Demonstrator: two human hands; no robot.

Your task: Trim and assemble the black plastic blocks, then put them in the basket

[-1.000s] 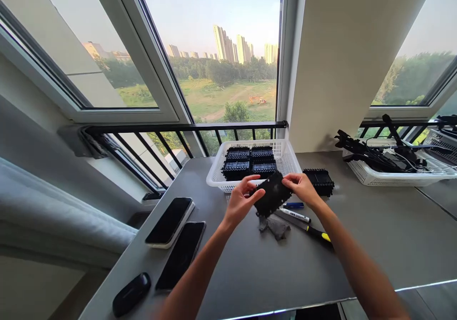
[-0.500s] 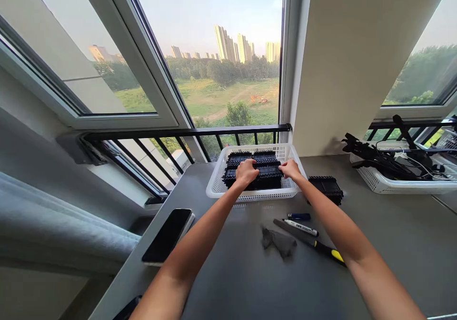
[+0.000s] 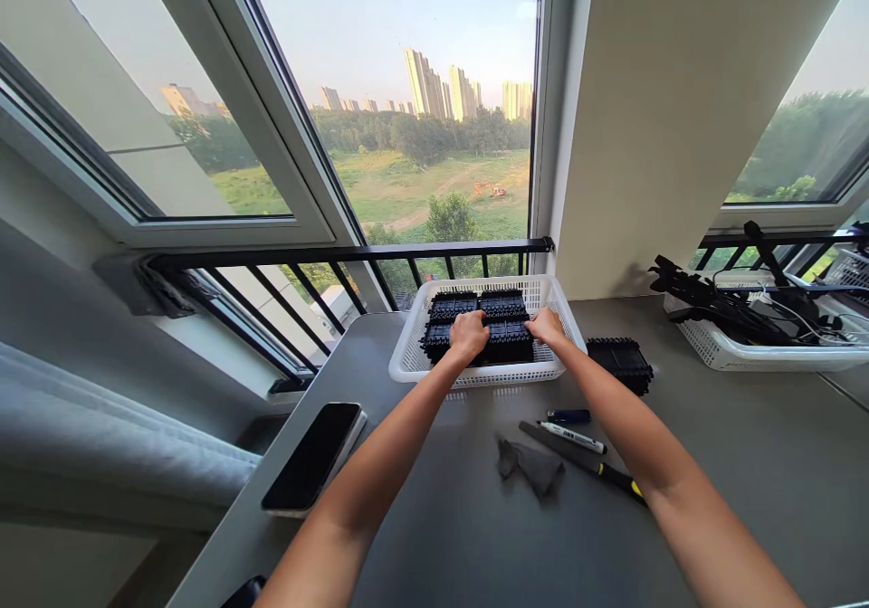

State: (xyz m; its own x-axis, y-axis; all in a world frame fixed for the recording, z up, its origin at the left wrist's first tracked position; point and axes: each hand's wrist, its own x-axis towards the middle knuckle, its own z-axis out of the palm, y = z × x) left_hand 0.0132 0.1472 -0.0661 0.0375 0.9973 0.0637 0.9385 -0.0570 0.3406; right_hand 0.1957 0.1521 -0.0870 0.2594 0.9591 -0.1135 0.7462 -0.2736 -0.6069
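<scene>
Inside the white perforated basket point(image 3: 404, 355) stand several stacks of black plastic panels with toothed edges. My left hand point(image 3: 470, 337) is closed at the left edge of the black plastic panel point(image 3: 508, 330) topping the front right stack. At its right edge, the fingers of my right hand point(image 3: 547, 327) are pinched together. The panel lies level on the stack, between both hands. My left hand partly covers the front left stack point(image 3: 434, 340). More black panels point(image 3: 619, 362) are piled on the table just right of the basket.
A grey cloth point(image 3: 530, 468), a blue-capped item point(image 3: 568, 416), a white marker point(image 3: 576, 437) and a black-and-yellow tool point(image 3: 584, 459) lie in front of the basket. On the left is a phone point(image 3: 316, 454). A second basket point(image 3: 733, 347) with cables stands at the right.
Both hands carried the black panel from above the table, where it was tilted, into the basket and onto the front right stack. Over the last half second they have barely moved.
</scene>
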